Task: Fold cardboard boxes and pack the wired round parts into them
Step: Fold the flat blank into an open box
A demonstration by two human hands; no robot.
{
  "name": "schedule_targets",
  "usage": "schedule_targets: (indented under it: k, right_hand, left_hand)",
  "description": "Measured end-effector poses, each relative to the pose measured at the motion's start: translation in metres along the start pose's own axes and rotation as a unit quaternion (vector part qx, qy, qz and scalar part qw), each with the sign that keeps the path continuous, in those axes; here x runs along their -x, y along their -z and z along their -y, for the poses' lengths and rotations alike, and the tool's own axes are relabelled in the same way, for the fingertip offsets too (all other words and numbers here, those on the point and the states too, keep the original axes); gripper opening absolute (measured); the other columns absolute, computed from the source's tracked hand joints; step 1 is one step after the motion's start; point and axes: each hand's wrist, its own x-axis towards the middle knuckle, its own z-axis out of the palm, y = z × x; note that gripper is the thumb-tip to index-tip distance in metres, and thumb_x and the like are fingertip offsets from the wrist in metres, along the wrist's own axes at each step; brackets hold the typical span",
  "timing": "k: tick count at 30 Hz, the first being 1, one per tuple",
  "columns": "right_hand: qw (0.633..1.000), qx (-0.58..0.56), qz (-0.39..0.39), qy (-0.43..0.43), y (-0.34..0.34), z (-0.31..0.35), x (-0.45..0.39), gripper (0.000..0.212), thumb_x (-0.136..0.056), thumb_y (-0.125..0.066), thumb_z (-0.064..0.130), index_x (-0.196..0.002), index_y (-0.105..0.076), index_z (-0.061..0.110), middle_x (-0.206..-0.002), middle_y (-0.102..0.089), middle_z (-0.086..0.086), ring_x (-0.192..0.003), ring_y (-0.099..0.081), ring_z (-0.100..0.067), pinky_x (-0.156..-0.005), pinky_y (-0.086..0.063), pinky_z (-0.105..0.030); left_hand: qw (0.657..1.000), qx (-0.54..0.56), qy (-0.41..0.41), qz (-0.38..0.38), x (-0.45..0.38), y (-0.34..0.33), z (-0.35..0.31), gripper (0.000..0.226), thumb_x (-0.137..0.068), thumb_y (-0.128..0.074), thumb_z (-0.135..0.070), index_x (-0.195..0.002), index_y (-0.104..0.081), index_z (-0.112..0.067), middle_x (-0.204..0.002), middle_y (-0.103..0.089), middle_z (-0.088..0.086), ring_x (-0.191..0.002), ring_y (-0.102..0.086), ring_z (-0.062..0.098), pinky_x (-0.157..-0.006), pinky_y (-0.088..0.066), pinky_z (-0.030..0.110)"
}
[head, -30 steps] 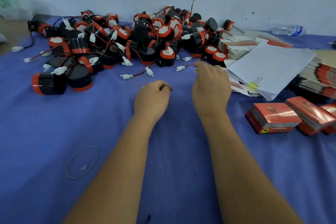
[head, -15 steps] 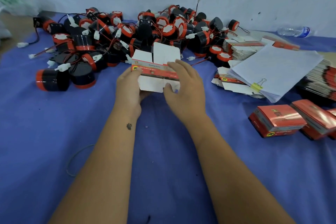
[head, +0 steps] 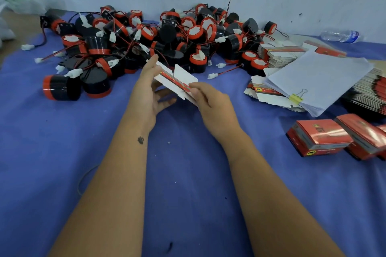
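Observation:
A flat, unfolded cardboard box, white inside with a red printed strip, is held tilted above the blue cloth. My right hand pinches its lower right end. My left hand has straight fingers pressed against the box's left end. Behind them lies a big heap of black-and-red round parts with red-black wires and white plugs. One round part lies apart at the heap's near left.
Stacks of flat boxes and clipped white paper lie at the right. Folded red boxes stand at the near right. A water bottle lies by the wall. The blue cloth covers the table.
One second ago both hands held nothing above the cloth. They then took up a flat box, and it has since been turned from facing me to a slanted, edge-on position.

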Motion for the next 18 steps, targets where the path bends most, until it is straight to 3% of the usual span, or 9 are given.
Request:
schedule_targets:
  k: [3,6,10,12,15,18]
  right_hand:
    - [0.999,0.026,-0.034,0.001,0.002,-0.002,-0.002,0.031,-0.105,-0.036,0.028,-0.128,-0.057,0.021,-0.103,-0.069,-0.002,-0.087,-0.059,-0.021,-0.073,-0.046,-0.035]
    - [0.996,0.075,-0.030,0.038,0.004,0.001,-0.001,0.032,-0.104,-0.038,0.023,-0.131,-0.054,0.017,-0.102,-0.068,-0.005,-0.079,-0.054,-0.020,-0.062,-0.035,-0.031]
    - [0.988,0.117,-0.006,0.102,0.003,0.012,0.003,0.033,-0.101,-0.046,0.020,-0.133,-0.053,0.014,-0.118,-0.064,-0.008,-0.094,-0.061,-0.031,-0.076,-0.049,-0.045]
    - [0.979,0.151,-0.012,0.135,0.003,0.016,0.003,0.030,-0.099,-0.049,0.014,-0.127,-0.058,0.013,-0.122,-0.061,-0.007,-0.090,-0.060,-0.034,-0.069,-0.050,-0.047]
    - [0.958,0.244,0.016,0.152,0.003,0.016,0.003,0.025,-0.089,-0.052,-0.003,-0.108,-0.063,0.009,-0.129,-0.054,-0.006,-0.083,-0.056,-0.036,-0.055,-0.044,-0.038]
    - [0.948,0.292,0.044,0.122,0.003,0.013,0.001,0.025,-0.084,-0.051,-0.009,-0.101,-0.063,0.005,-0.135,-0.049,-0.006,-0.089,-0.054,-0.035,-0.057,-0.040,-0.037]
  left_hand:
    - [0.998,-0.041,-0.025,0.038,0.002,-0.004,0.001,0.024,-0.102,-0.047,-0.038,-0.120,-0.053,-0.052,-0.116,-0.067,-0.004,-0.099,-0.069,0.011,-0.080,-0.058,0.034]
    - [0.998,-0.018,-0.037,0.042,0.003,-0.008,0.003,0.019,-0.103,-0.045,-0.035,-0.119,-0.055,-0.041,-0.091,-0.067,-0.007,-0.082,-0.069,0.009,-0.072,-0.058,0.032]
    - [0.999,0.005,-0.032,-0.020,0.004,-0.008,0.003,0.027,-0.104,-0.039,-0.026,-0.127,-0.053,-0.029,-0.109,-0.063,0.005,-0.088,-0.071,0.017,-0.070,-0.058,0.032]
    - [0.998,0.026,-0.020,-0.046,0.004,-0.007,0.002,0.032,-0.103,-0.037,-0.021,-0.129,-0.054,-0.026,-0.107,-0.063,0.006,-0.090,-0.070,0.019,-0.068,-0.058,0.032]
    - [0.997,0.032,-0.010,-0.066,0.005,-0.008,0.000,0.035,-0.103,-0.034,-0.016,-0.130,-0.055,-0.025,-0.121,-0.063,0.009,-0.098,-0.068,0.022,-0.068,-0.059,0.032]
    - [0.997,0.008,-0.003,-0.083,0.004,-0.011,0.001,0.038,-0.102,-0.037,-0.014,-0.133,-0.055,-0.024,-0.114,-0.066,0.003,-0.095,-0.068,0.017,-0.064,-0.059,0.030]
